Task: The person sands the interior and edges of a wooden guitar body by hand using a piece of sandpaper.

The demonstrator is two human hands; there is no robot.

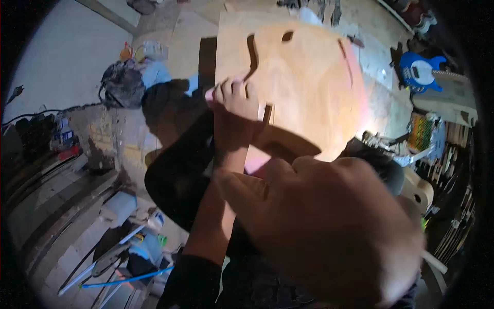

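Observation:
A large, pale wooden panel (303, 82) lies in front of me, with a wavy slot, a leaf-shaped hole and a thin slit in it. My left hand (235, 100) is closed at the panel's left edge, fingers bent over it. A bit of pink shows beside those fingers; what it belongs to is unclear. My right hand (329, 226) looms close and blurred in the foreground, fingers curled in. Whatever it may hold is hidden. Between the hands a pink patch (257, 162) and a short brown strip (267, 114) are visible. Shadow covers the panel's near part.
A blue electric guitar (419, 72) lies at the far right. Below it are a pale guitar body (418, 190) and stacked thin boards (455, 211). A dark bag (123, 85) rests at the far left. Tools and a pale blue container (119, 207) clutter the lower left.

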